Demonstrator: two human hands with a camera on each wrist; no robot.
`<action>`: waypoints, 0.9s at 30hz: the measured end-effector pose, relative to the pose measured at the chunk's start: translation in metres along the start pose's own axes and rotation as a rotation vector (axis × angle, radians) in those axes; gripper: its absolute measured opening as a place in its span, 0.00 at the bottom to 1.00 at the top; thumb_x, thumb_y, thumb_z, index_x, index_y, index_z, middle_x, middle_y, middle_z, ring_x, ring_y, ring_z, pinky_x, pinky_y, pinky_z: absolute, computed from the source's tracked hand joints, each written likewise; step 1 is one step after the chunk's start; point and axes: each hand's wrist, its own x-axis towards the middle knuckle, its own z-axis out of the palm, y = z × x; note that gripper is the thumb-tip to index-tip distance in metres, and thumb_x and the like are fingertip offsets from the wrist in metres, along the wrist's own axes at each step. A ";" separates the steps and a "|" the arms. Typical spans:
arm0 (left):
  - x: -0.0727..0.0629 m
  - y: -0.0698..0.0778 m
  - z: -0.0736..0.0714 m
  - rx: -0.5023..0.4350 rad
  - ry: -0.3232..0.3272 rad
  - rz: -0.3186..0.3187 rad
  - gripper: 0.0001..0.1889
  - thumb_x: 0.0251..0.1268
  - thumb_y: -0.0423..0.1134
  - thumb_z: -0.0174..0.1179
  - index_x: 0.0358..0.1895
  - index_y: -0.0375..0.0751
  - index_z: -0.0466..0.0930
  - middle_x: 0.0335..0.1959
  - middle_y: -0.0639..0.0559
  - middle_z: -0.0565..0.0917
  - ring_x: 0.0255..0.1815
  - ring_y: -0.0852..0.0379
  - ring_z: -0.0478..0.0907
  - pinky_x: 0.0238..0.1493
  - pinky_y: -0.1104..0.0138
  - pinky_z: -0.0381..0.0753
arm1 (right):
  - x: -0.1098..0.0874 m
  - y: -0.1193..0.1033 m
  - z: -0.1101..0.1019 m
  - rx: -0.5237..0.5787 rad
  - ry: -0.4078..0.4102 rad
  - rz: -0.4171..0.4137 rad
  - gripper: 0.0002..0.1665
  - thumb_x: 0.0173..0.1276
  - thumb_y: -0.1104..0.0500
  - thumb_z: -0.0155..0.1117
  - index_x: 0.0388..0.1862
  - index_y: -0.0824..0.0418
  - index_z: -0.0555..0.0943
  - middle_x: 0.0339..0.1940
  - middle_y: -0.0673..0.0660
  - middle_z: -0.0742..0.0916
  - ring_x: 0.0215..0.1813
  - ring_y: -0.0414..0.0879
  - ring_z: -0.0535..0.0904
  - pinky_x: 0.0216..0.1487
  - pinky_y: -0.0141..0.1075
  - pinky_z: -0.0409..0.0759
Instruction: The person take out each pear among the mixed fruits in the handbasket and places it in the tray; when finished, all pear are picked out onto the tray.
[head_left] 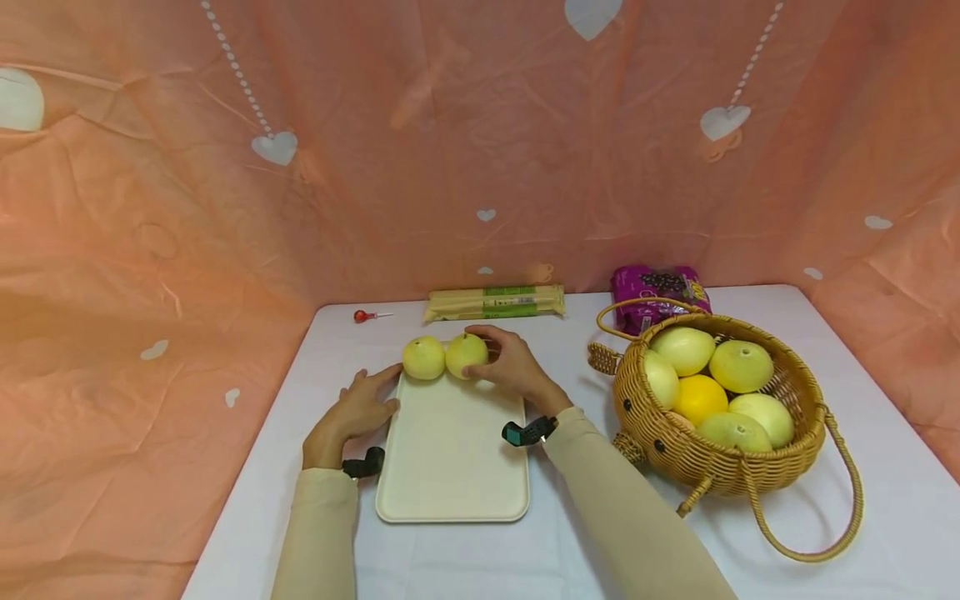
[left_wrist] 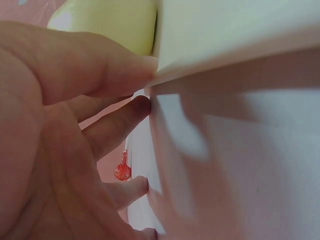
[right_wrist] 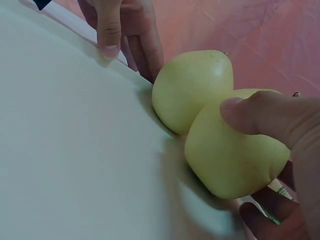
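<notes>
A cream rectangular tray [head_left: 452, 450] lies on the table with two yellow-green pears side by side at its far end. My right hand [head_left: 513, 367] grips the right pear [right_wrist: 235, 155], its thumb on the near side and fingers round the far side. The left pear [right_wrist: 192, 90] touches it. At the tray's left edge is my left hand [head_left: 360, 408]; in the left wrist view its thumb touches the rim, while its extended fingers [left_wrist: 122, 122] reach down to the white cloth.
To the right stands a wicker basket [head_left: 806, 392] holding several pale yellow fruits and an orange one [head_left: 701, 401]. Behind it is a purple packet [head_left: 637, 308]. A long beige-green packet [head_left: 495, 302] and a red lollipop [head_left: 362, 316] lie along the back.
</notes>
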 end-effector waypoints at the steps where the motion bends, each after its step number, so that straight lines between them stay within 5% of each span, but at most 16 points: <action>1: 0.000 0.000 0.000 -0.001 0.000 0.000 0.38 0.76 0.37 0.58 0.88 0.43 0.62 0.84 0.30 0.66 0.89 0.18 0.41 0.79 0.18 0.36 | 0.000 0.001 0.000 -0.015 0.003 -0.004 0.45 0.65 0.63 0.83 0.79 0.63 0.77 0.73 0.61 0.86 0.68 0.60 0.86 0.71 0.52 0.85; 16: -0.001 0.001 -0.001 0.007 -0.017 -0.005 0.38 0.77 0.37 0.58 0.88 0.43 0.61 0.85 0.30 0.65 0.88 0.16 0.40 0.78 0.17 0.37 | -0.025 -0.034 -0.004 -0.313 0.025 -0.097 0.47 0.64 0.58 0.84 0.82 0.56 0.76 0.79 0.59 0.81 0.75 0.58 0.80 0.77 0.52 0.79; 27: 0.001 -0.001 -0.001 0.004 -0.021 -0.002 0.38 0.77 0.38 0.56 0.88 0.43 0.60 0.85 0.30 0.66 0.88 0.17 0.39 0.79 0.18 0.36 | -0.083 -0.105 -0.027 -0.251 -0.031 -0.214 0.47 0.64 0.55 0.86 0.81 0.57 0.77 0.77 0.55 0.84 0.75 0.53 0.82 0.79 0.46 0.79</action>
